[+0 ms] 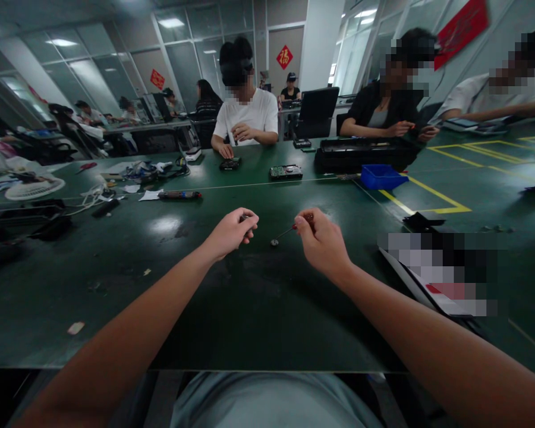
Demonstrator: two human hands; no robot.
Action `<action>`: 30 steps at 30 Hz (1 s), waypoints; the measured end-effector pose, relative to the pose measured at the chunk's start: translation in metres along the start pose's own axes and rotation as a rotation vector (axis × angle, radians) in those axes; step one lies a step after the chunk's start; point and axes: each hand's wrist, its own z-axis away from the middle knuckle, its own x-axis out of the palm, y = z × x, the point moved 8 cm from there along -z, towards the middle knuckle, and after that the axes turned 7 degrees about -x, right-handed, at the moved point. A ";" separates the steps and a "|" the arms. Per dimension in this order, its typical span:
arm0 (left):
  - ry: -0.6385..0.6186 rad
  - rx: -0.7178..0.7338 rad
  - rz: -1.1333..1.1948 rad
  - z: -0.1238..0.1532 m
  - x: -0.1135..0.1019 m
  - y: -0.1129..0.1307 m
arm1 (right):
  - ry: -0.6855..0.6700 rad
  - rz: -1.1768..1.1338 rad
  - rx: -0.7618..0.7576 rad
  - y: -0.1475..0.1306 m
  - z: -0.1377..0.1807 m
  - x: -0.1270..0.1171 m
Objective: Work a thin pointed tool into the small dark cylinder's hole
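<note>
My right hand (pixel 321 242) is closed round a screwdriver (pixel 287 232), its thin shaft slanting down to the left. By the shaft's tip is a small round metal part (pixel 274 242); whether the two touch I cannot tell. Opposite, my left hand (pixel 235 233) has its fingers curled, with a small dark piece showing between thumb and forefinger, too hidden to name. Both hands are over the middle of the green table (pixel 249 315), a short gap apart.
Ahead lies a device with exposed circuitry (pixel 286 172), near a seated co-worker (pixel 246 116). A blue bin (pixel 383 177) and long black casing (pixel 365 156) are at right. A dark tube-shaped tool (pixel 181 195) and tangled cables (pixel 147 170) lie left.
</note>
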 end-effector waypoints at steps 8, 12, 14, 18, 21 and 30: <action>-0.074 0.192 -0.736 -0.012 0.039 -0.003 | 0.031 0.026 0.014 0.004 -0.001 -0.004; -0.146 0.230 -0.836 -0.017 0.056 -0.007 | 0.031 0.028 0.008 0.005 -0.002 -0.004; -0.156 0.245 -0.844 -0.020 0.059 -0.007 | 0.027 0.029 0.003 0.005 -0.002 -0.003; -0.156 0.247 -0.763 -0.025 0.055 -0.007 | 0.020 0.025 0.005 0.006 -0.001 -0.002; -0.093 0.215 -0.617 -0.029 0.039 -0.008 | 0.016 0.020 0.006 0.007 -0.001 -0.001; 0.161 -0.168 0.307 -0.027 -0.076 -0.045 | -0.007 -0.001 0.005 0.008 -0.001 0.001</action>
